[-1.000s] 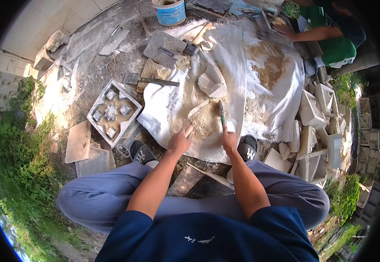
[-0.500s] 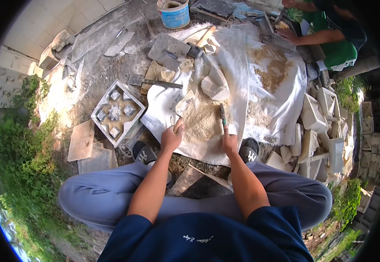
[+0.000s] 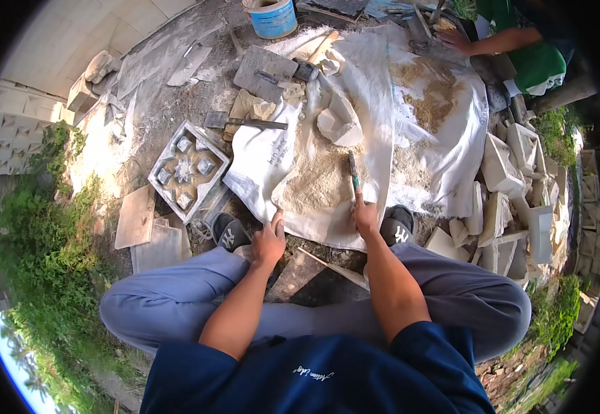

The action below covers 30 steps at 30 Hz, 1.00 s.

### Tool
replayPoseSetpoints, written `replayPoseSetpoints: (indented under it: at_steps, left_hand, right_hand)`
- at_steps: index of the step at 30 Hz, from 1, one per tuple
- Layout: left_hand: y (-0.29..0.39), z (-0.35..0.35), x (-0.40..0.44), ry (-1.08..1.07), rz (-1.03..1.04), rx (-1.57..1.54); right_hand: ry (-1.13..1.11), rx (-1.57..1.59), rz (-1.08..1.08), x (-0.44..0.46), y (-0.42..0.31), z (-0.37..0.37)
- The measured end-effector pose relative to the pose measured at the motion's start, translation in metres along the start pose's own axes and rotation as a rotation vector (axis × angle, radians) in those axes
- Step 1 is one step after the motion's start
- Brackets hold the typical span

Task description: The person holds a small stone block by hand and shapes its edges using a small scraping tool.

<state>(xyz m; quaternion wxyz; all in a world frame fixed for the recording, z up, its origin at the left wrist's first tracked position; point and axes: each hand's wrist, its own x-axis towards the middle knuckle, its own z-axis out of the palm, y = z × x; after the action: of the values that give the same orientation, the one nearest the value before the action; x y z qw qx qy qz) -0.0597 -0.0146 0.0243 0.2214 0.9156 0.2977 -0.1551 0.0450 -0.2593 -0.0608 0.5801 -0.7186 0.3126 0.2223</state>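
Observation:
My right hand [image 3: 365,216] is wrapped round a narrow dark-bladed hand tool [image 3: 355,174] with a green section, its blade pointing away from me along the right edge of a pile of pale powder [image 3: 317,181]. My left hand [image 3: 269,241] is closed at the near left edge of the white sack [image 3: 327,228], and its fingertips appear to pinch the sack's edge. The powder lies on this sack between my hands. Just beyond it sits a broken pale block [image 3: 340,123]. Left of the powder, a hammer-like tool [image 3: 258,124] rests across the sack's edge.
A square patterned mould [image 3: 188,171] lies at left beside flat boards [image 3: 135,219]. Farther off are a trowel [image 3: 265,74], a mallet [image 3: 307,67] and a blue bucket [image 3: 272,19]. Pale cast blocks [image 3: 503,165] are heaped at right. A co-worker's hand [image 3: 455,41] shows at top right.
My left hand has drawn back toward me and down. A pale patch beyond it, by the powder, has changed shape. My right hand keeps the tool in nearly the same place.

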Motion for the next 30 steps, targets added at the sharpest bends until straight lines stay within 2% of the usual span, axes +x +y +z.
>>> replayPoseSetpoints:
  at_steps: [2, 6, 12, 13, 17, 19, 20, 22, 28, 30]
  left_hand:
    - [-0.006, 0.014, 0.004, 0.015, 0.055, -0.03]
    - [0.022, 0.008, -0.003, -0.098, 0.087, -0.044]
    - [0.027, 0.003, 0.02, 0.064, 0.044, -0.139]
    - [0.027, 0.004, 0.031, 0.081, 0.097, -0.118]
    - [0.023, 0.012, 0.021, -0.007, 0.145, -0.116]
    - [0.025, 0.009, 0.016, -0.022, 0.136, -0.111]
    - [0.027, 0.011, 0.012, 0.009, 0.101, -0.113]
    - [0.026, 0.017, 0.011, 0.031, 0.062, -0.123]
    - [0.016, 0.034, 0.011, 0.031, -0.004, -0.187]
    - [0.014, 0.035, 0.007, 0.043, -0.065, -0.204]
  right_hand:
    - [-0.002, -0.002, 0.004, 0.002, -0.001, 0.002]
    - [0.007, -0.009, -0.002, -0.002, -0.001, 0.001]
    - [-0.01, 0.039, -0.019, -0.002, 0.004, 0.003]
    - [-0.006, 0.048, -0.041, 0.003, 0.002, 0.004]
    - [-0.029, -0.041, 0.025, 0.003, 0.006, 0.0]
    - [0.271, -0.384, -0.308, 0.012, 0.017, 0.012]
    - [0.266, -0.392, -0.314, 0.012, 0.019, 0.015]
    - [0.219, -0.461, -0.19, -0.007, 0.005, 0.013]
    - [0.022, -0.325, -0.353, -0.039, -0.016, 0.025]
    - [-0.102, -0.143, -0.388, -0.035, -0.015, 0.035]
